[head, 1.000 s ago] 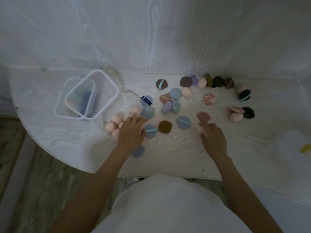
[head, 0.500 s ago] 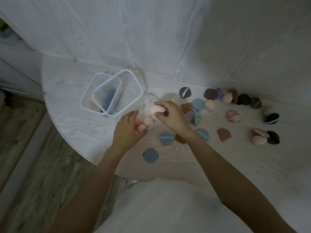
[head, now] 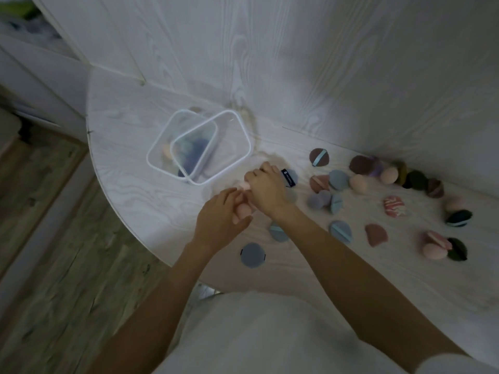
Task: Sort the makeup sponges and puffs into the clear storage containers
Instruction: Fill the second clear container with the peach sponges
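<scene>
Right hand (head: 266,191) fingers curled round a peach sponge (head: 246,185), just beside the clear containers (head: 237,163); left hand (head: 220,218) curled about more peach sponges (head: 243,209); blue puff's (head: 291,177) dark label (head: 287,178) shows "6", remainder illegible.

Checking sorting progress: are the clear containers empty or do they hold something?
Not empty. Through the clear containers blue-purple puffs and a peach sponge show inside; how many, cannot tell.

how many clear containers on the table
2: a smaller container on the left and a larger container overlapping its right side, both just beyond the hands; nothing else clear shows.
</scene>
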`<state>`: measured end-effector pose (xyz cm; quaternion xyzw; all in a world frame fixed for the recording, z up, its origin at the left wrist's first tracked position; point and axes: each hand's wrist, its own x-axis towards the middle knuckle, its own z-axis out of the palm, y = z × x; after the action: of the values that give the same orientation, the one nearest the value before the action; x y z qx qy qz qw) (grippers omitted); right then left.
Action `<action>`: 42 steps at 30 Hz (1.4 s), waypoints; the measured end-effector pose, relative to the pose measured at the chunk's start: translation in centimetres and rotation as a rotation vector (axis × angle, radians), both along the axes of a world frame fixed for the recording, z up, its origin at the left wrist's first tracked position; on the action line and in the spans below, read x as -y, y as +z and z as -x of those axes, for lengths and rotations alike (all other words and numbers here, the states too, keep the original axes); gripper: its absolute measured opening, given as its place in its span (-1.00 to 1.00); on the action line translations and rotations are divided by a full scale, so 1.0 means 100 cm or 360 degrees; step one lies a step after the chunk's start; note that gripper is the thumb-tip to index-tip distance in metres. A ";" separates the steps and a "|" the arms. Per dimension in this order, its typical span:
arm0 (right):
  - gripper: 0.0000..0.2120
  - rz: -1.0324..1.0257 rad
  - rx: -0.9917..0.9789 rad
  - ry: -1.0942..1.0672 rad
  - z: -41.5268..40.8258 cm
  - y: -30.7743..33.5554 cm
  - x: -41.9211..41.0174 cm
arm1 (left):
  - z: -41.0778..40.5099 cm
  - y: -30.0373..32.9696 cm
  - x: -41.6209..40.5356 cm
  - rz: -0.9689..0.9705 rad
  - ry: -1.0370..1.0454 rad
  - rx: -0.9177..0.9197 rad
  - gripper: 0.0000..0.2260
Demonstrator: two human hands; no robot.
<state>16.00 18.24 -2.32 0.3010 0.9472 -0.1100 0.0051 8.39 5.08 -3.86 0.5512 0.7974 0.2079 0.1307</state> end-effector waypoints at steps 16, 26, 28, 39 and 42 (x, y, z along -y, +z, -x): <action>-0.68 0.0246 0.0045 -0.0089 -0.007 0.003 -0.002 | 0.003 0.000 0.000 -0.0023 0.0012 0.0120 -0.34; -0.62 0.0267 -0.0029 -0.0100 -0.007 0.007 0.000 | 0.005 0.002 -0.001 -0.0043 0.0064 0.0116 -0.40; -0.63 0.0269 -0.0050 -0.0085 -0.008 0.008 0.000 | 0.007 0.002 -0.002 -0.0035 0.0053 0.0112 -0.42; -0.69 0.0183 -0.0604 -0.0507 -0.128 0.031 0.001 | -0.051 0.047 -0.050 -0.0629 -0.0391 0.0181 -0.72; -0.69 0.0248 -0.0408 -0.0828 -0.185 0.028 -0.011 | -0.079 0.039 -0.088 -0.0562 -0.0674 0.0160 -0.71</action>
<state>34.48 19.30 0.52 0.5159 0.8200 -0.2169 -0.1199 16.29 13.86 0.03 0.7089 0.6083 0.3389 0.1125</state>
